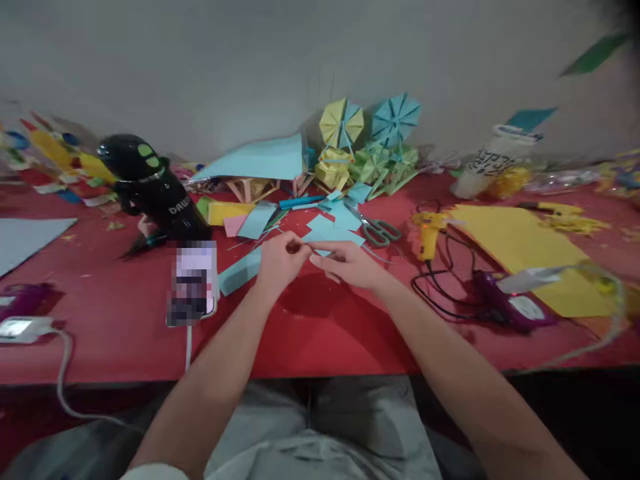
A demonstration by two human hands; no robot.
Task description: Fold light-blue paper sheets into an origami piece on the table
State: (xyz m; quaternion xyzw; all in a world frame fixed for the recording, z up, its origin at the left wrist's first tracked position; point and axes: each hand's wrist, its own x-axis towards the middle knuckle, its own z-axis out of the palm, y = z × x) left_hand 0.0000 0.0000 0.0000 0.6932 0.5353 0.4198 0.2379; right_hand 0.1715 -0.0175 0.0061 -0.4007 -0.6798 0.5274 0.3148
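Note:
My left hand (285, 260) is closed in a pinch above the red table (320, 333), thumb against fingers. My right hand (347, 262) meets it at the fingertips, its index finger pointing left and its thumb tucked under. Whatever lies between the fingertips is too small to make out. Light blue paper pieces (330, 230) lie just beyond the hands, and a blue paper strip (239, 272) runs beside my left wrist. Grey-green scissors (379, 230) rest past my right hand.
A phone (197, 283) on a cable and a black bottle (160, 190) stand left. Folded paper umbrellas (343, 125) and a blue-roofed model (255, 160) line the wall. To the right are a yellow glue gun (429, 233), its looped cord, yellow sheets (530, 253) and a purple power strip (515, 303).

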